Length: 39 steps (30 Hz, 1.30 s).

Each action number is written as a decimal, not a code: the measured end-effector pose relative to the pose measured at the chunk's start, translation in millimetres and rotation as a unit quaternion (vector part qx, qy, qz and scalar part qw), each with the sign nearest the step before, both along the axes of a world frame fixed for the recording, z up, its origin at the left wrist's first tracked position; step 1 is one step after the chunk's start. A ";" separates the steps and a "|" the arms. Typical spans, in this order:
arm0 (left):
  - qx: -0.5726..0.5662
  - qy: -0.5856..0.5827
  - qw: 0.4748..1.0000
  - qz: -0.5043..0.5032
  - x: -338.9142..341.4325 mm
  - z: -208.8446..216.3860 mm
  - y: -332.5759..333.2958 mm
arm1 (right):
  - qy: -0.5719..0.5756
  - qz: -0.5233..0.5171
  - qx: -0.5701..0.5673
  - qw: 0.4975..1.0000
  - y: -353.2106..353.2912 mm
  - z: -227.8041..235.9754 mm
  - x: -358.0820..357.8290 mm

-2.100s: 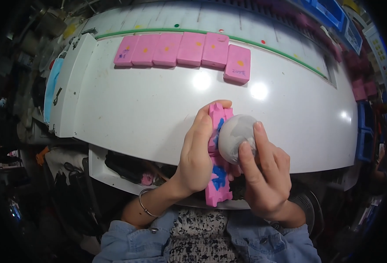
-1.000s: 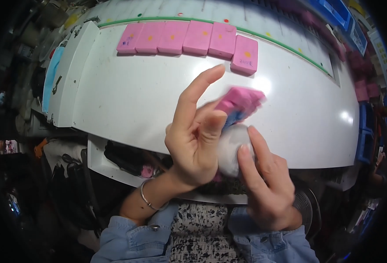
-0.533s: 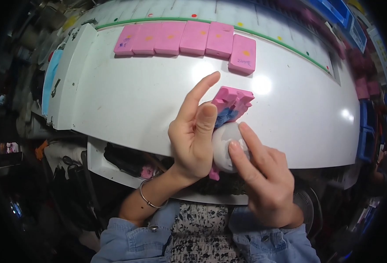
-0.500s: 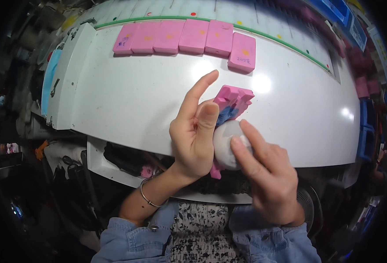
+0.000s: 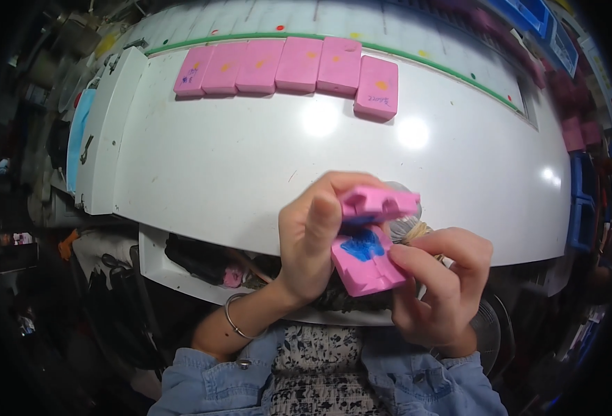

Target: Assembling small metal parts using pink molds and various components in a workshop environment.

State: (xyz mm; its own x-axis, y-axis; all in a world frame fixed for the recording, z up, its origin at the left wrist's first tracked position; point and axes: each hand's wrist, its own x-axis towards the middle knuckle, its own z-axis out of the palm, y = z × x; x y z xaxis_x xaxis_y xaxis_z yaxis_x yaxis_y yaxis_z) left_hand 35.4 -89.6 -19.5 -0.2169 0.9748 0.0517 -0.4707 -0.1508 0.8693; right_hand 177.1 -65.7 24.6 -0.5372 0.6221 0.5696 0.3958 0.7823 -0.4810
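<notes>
Over the near edge of the table, my left hand (image 5: 309, 239) is closed round a pink two-part mould (image 5: 372, 274), its thumb raised. The two pink pieces gape apart, the upper one tilted above the lower. Blue colour fills the hollow of the lower piece. My right hand (image 5: 444, 277) has its fingers closed at the right edge of that lower piece. Behind the mould, by the right fingertips, shows a whitish-grey rounded pouch (image 5: 406, 227) with a tan tied part; most of it is hidden, and which hand supports it is unclear.
Several pink blocks (image 5: 299, 66) stand in a row along the far side of the white table (image 5: 216, 159), before a green strip (image 5: 250, 37). An open drawer (image 5: 174, 277) with dark things juts out below the table's near edge. Blue bins (image 5: 580, 208) are at the right.
The mould has tipped, so its blue-filled lower piece now shows. My right hand has moved slightly right and its fingers have come to the mould's edge; the pouch has shifted behind the mould.
</notes>
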 end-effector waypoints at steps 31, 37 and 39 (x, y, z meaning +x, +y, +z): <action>0.061 0.056 0.990 -0.119 4.8 32.5 8.6 | 0.273 0.153 -0.408 0.858 25.2 22.4 21.1; -0.138 -0.019 0.957 -0.255 -19.0 49.2 3.8 | 0.198 0.127 -0.320 0.918 50.1 14.9 18.1; -0.176 -0.053 0.970 -0.159 -34.5 64.5 1.4 | 0.162 0.060 -0.211 0.962 68.2 10.4 17.3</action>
State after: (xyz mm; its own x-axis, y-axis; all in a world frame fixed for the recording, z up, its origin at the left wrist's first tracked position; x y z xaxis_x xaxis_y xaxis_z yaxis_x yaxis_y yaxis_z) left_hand 0.9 -88.2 45.0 0.1107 0.9469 -0.3018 -0.5342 0.3128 0.7853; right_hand 194.4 2.6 35.0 -0.4565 0.7789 0.4300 0.0911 0.5217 -0.8483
